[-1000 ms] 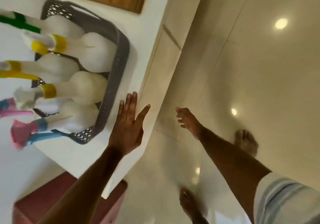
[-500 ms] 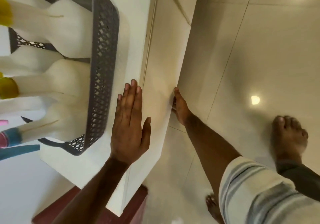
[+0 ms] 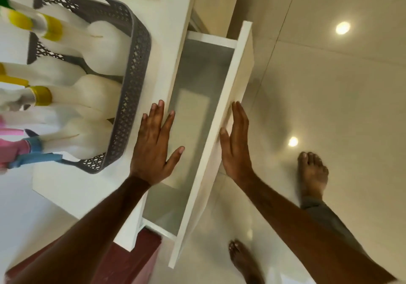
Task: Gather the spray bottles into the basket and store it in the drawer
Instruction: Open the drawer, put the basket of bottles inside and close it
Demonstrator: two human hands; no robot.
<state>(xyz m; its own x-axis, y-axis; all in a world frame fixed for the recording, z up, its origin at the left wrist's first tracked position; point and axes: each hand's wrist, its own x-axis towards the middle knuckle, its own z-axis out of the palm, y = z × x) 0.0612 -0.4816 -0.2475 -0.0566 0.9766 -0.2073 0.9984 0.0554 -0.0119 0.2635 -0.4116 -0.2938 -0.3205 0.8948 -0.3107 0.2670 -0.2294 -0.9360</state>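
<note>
I see my left hand (image 3: 153, 149) flat and spread on the white counter (image 3: 72, 187) beside the grey basket (image 3: 131, 99) of spray bottles (image 3: 96, 90). My right hand (image 3: 236, 145), fingers straight, presses the open drawer (image 3: 222, 116) front.

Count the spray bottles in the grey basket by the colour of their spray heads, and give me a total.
Green head: 1
Yellow heads: 3
Pink heads: 2
Total: 6 bottles. The left edge of the frame cuts off several heads, so the count is a best reading.
</note>
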